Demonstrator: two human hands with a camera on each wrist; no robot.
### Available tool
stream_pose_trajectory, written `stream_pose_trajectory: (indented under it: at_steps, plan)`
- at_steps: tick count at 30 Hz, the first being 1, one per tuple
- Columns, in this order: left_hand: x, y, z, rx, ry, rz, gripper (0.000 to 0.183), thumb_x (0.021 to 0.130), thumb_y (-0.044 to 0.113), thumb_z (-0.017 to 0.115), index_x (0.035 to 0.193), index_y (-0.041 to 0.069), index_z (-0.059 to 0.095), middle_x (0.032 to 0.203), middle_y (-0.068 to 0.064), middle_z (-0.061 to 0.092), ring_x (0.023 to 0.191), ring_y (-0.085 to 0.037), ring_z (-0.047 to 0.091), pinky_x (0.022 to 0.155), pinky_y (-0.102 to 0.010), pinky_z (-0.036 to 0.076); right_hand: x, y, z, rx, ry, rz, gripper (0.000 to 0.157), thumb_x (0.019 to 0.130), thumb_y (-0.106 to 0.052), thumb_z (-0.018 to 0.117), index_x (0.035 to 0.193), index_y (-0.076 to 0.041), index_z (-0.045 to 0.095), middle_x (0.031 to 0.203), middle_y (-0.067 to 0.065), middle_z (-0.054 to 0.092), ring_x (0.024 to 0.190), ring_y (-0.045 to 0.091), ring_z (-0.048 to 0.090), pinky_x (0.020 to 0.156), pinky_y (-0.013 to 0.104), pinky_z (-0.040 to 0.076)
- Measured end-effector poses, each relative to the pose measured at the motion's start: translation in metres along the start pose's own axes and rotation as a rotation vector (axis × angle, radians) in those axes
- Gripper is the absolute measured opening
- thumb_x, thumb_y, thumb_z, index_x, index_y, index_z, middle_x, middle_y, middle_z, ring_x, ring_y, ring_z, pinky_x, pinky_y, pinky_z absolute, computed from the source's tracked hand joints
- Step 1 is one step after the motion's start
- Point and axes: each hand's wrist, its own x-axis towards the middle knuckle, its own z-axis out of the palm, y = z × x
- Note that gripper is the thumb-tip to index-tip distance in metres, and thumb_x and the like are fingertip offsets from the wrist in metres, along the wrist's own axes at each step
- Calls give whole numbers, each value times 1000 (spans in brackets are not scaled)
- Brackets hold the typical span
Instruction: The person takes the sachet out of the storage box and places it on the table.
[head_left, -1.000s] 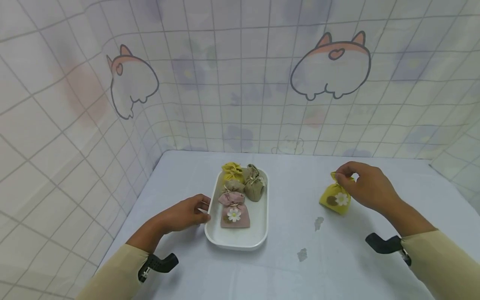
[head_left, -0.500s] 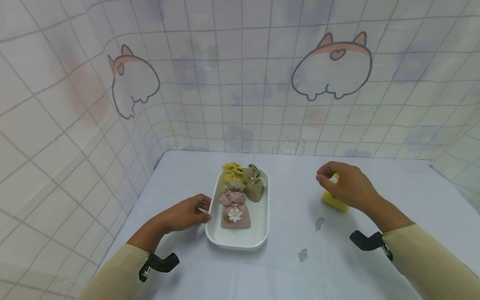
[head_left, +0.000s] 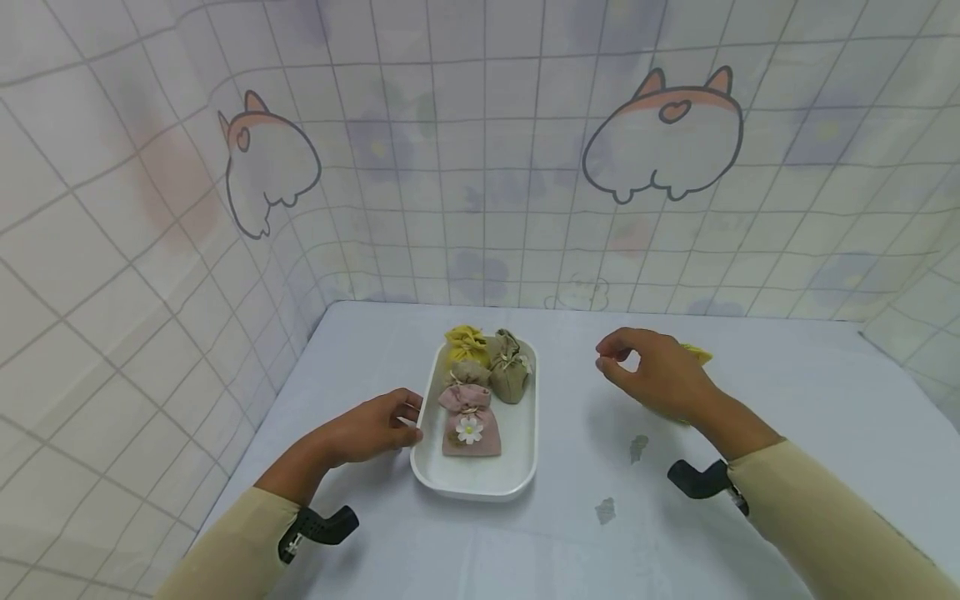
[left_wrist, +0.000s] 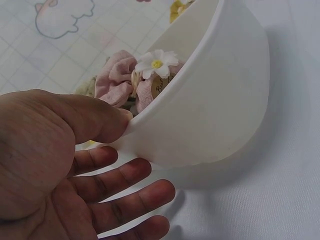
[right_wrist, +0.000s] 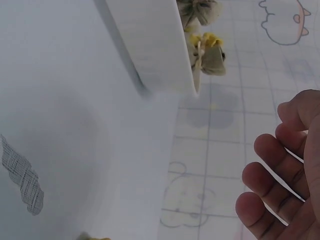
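My left hand (head_left: 367, 429) holds the left side of a white tray (head_left: 472, 483); in the left wrist view the thumb lies at its rim and the fingers spread below, outside the wall. Inside the tray lie a pink drawstring pouch (head_left: 483, 440) with a white flower, a yellow pouch (head_left: 467, 343), and two olive-brown ones, the taller pouch (head_left: 510, 382) at the right and a partly hidden pouch (head_left: 471, 371) in the middle. My right hand (head_left: 663, 375) hovers over the table, fingers loosely bent, holding nothing. Behind it, another yellow pouch (head_left: 699, 353) is mostly hidden.
Two grey patches (head_left: 604, 510) mark the white tablecloth (head_left: 540, 550) between the tray and the right forearm. A tiled-pattern curtain (head_left: 517, 208) with cartoon prints rises behind the table and along the left side.
My right hand has let go of the yellow pouch at the right and moved left, toward the tray. The pouch stays behind on the table. My left hand and the tray have not moved.
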Motion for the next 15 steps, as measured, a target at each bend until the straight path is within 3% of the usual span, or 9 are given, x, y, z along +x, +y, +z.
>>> stream_pose_trajectory:
  at_steps: [15]
  plan:
    - [2, -1, 0, -4, 0, -8, 47, 94, 20, 74, 136, 10, 55, 133, -5, 62, 120, -24, 60, 98, -48, 52, 11, -18, 20, 12, -40, -27, 21, 97, -30, 69, 114, -17, 72, 106, -1, 69, 103, 22, 62, 82, 43, 53]
